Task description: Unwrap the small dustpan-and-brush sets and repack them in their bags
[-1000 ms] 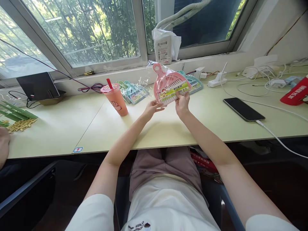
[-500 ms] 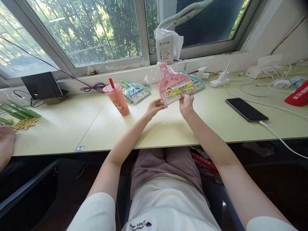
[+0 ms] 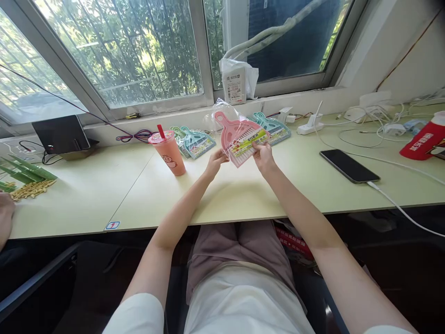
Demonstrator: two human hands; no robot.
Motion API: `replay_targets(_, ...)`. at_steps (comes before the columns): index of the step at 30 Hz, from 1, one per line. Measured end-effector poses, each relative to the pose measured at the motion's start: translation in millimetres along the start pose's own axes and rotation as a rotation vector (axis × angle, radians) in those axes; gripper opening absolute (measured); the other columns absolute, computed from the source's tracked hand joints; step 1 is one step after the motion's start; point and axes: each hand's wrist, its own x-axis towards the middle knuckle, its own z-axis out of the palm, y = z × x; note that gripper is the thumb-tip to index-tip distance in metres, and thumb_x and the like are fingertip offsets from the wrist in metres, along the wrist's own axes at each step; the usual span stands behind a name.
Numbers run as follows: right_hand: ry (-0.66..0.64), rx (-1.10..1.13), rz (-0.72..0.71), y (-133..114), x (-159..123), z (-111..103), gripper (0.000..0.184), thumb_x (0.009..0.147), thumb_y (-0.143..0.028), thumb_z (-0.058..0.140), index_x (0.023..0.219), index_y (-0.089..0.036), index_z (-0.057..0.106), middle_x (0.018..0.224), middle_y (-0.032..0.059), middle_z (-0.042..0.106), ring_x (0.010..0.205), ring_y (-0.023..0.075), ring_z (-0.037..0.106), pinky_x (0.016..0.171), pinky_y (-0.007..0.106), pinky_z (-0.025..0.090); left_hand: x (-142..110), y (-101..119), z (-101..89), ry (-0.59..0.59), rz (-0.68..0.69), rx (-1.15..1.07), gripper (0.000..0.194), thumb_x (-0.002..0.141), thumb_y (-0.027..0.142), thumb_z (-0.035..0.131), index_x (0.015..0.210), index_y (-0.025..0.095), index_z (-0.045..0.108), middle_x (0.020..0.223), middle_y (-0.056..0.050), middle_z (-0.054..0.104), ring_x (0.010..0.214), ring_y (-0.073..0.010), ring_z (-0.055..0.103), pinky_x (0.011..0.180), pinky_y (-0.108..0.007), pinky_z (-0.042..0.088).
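Note:
A pink mini dustpan and brush set (image 3: pixel 236 132) in a clear plastic wrapper is held up above the table, its handle pointing up and to the left. My left hand (image 3: pixel 216 162) pinches its lower left edge. On the lower right, my right hand (image 3: pixel 264 157) grips it with the thumb over the yellow-green label. Behind it to the right lies a teal dustpan set (image 3: pixel 276 129), partly covered. More wrapped sets, green and blue (image 3: pixel 197 142), lie to the left behind the orange cup.
An orange cup with a red straw (image 3: pixel 170 153) stands left of my hands. A charging phone (image 3: pixel 349 165), white cables and a red cup-shaped item (image 3: pixel 420 139) are to the right. Another person's hand (image 3: pixel 5 215) rests at the far left near bamboo pieces (image 3: pixel 28 169).
The pink dustpan set has tilted, its handle swinging left, and come slightly lower and left with both hands. The camera view has shifted a little.

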Motion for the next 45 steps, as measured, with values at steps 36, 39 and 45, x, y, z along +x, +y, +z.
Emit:
replay_targets(36, 0.098, 0.016, -0.134, -1, -16, 5, 0.045, 0.084, -0.003, 0.059, 0.122, -0.028, 0.059, 0.127, -0.0002, 0.069, 0.114, 0.0118, 0.07, 0.104, 0.033, 0.058, -5, 0, 10.0, 0.053, -0.343, -0.185, 0.042, 0.081, 0.05, 0.065, 0.11, 0.023, 0.054, 0.085, -0.005, 0.07, 0.067, -0.0208, 0.075, 0.074, -0.036, 0.061)
replay_targets(39, 0.094, 0.012, -0.119, -1, -16, 6, 0.047, 0.083, -0.003, 0.06, 0.123, -0.028, 0.06, 0.129, -0.0002, 0.069, 0.114, 0.0118, 0.07, 0.105, 0.032, 0.057, -7, 1, 11.6, -0.013, -0.324, -0.23, 0.04, 0.08, 0.044, 0.066, 0.111, 0.022, 0.053, 0.089, -0.005, 0.071, 0.071, -0.0214, 0.076, 0.08, -0.038, 0.062)
replay_targets(45, 0.135, 0.003, -0.135, -4, -14, 5, 0.049, 0.084, -0.005, 0.059, 0.126, -0.03, 0.06, 0.13, -0.001, 0.068, 0.116, 0.0124, 0.069, 0.105, 0.035, 0.058, -15, 10, 13.6, -0.093, -0.253, -0.145, 0.056, 0.077, 0.039, 0.07, 0.126, 0.024, 0.048, 0.108, -0.006, 0.071, 0.09, -0.0237, 0.077, 0.081, -0.04, 0.061)
